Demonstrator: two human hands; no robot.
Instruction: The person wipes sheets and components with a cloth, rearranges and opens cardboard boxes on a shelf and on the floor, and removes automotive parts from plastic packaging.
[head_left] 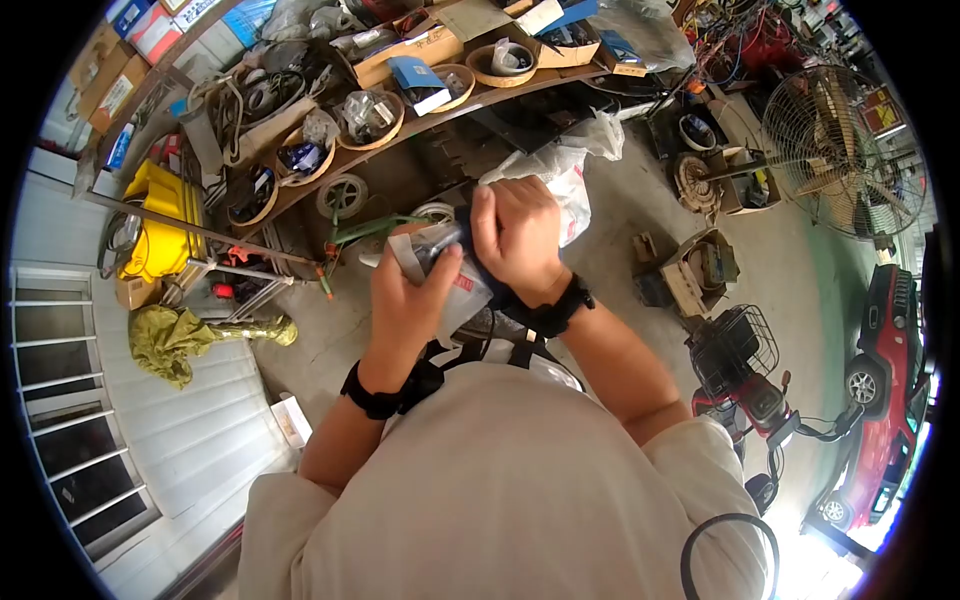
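My left hand (412,295) is closed around a small clear plastic packet (428,248) with something dark in it, the thumb lying over its front. Beside it, my right hand (518,232) has its fingers curled at the top of a larger translucent plastic bag (570,185) with red print, which spreads up and to the right. A dark blue item shows between the hands, partly hidden by them. What the right fingers grip is hidden behind the hand. Both wrists wear black bands.
Ahead, a shelf (440,125) holds round baskets (370,118) and boxes of parts. At the left are a yellow container (160,225) and a barred window. To the right stand a large fan (835,150), an open carton (700,272), a scooter with a basket (735,350) and a red car (880,400).
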